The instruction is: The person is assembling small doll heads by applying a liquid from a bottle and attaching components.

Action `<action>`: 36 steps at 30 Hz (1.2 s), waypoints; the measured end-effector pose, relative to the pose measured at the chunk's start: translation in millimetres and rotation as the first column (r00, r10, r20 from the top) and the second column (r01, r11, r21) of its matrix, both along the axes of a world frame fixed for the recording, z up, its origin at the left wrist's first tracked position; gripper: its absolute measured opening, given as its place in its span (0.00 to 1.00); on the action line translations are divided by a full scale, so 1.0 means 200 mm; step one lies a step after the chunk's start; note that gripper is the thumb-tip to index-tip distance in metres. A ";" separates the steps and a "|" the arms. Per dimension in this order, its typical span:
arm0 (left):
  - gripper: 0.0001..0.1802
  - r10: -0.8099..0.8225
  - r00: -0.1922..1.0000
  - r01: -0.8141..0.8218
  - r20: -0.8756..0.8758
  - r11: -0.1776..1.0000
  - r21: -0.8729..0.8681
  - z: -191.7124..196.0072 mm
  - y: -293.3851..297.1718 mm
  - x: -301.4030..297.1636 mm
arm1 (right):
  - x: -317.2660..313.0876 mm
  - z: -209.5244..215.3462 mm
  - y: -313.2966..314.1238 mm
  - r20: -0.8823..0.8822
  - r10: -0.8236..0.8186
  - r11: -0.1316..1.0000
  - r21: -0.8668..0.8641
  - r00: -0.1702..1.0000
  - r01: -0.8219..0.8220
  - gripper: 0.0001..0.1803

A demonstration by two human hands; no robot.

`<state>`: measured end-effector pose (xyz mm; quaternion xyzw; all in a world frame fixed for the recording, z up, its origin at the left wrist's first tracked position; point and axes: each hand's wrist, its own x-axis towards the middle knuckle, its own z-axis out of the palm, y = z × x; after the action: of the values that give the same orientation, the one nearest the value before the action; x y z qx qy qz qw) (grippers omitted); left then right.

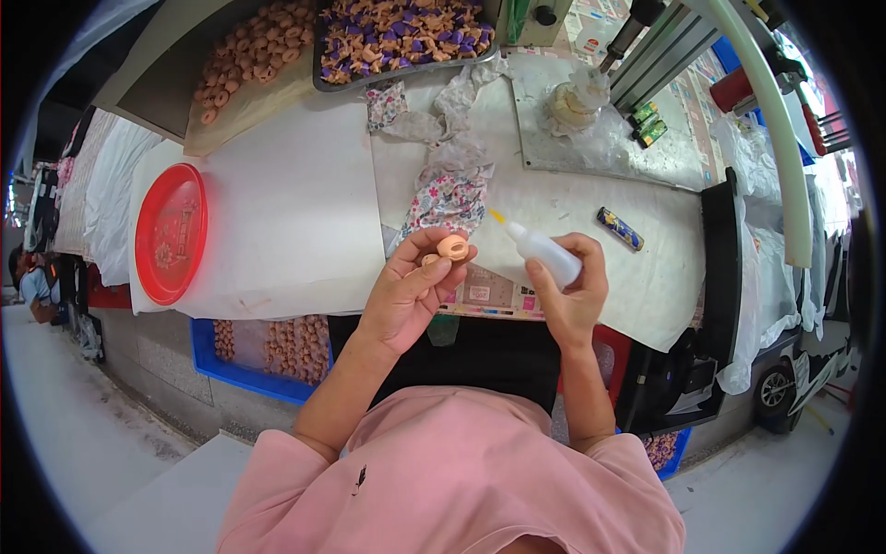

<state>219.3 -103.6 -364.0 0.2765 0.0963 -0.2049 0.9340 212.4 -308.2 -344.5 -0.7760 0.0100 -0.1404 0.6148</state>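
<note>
My left hand [399, 300] is closed, pinching a small peach-coloured hollow plastic piece [453, 246] between fingers and thumb. An opening in the piece faces up. Lower in the same fingers sits a second peach piece [430, 261], partly hidden. In my right hand [577, 305] is a white squeeze bottle [551, 261], gripped around its body. Its yellow nozzle [497, 216] points up and left, a short way from the peach piece and not touching it. Both hands are above the near edge of the worktable [277, 258].
Peach hollow pieces [258, 60] are heaped at back left, beside a black tray [406, 76] of peach-and-purple pieces. A red round tray [148, 231] lies left. Floral cloth [448, 203], a patterned blue lighter-like object [620, 229] and a metal plate [544, 152] lie ahead. Blue bins [254, 381] sit below.
</note>
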 end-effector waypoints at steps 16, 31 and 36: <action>0.19 -0.053 0.997 0.030 -0.053 0.932 -0.361 0.08 0.30 0.05 | 0.25 0.08 0.12 -0.076 0.114 0.911 -0.391 0.991 -0.135 0.16; 0.20 0.030 1.000 -0.025 0.007 0.919 -0.393 0.14 0.55 -0.01 | 0.92 0.35 0.57 0.315 0.385 0.730 -0.679 0.868 -0.077 0.11; 0.20 0.048 0.999 -0.045 -0.002 0.901 -0.431 0.18 0.59 -0.06 | 1.41 0.33 0.77 0.477 0.275 0.755 -0.644 0.835 0.119 0.12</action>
<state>207.7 13.5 -328.1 0.0617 0.0514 -0.1975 0.9770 494.9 -153.8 -279.0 -0.8665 -0.2484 -0.3227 0.2886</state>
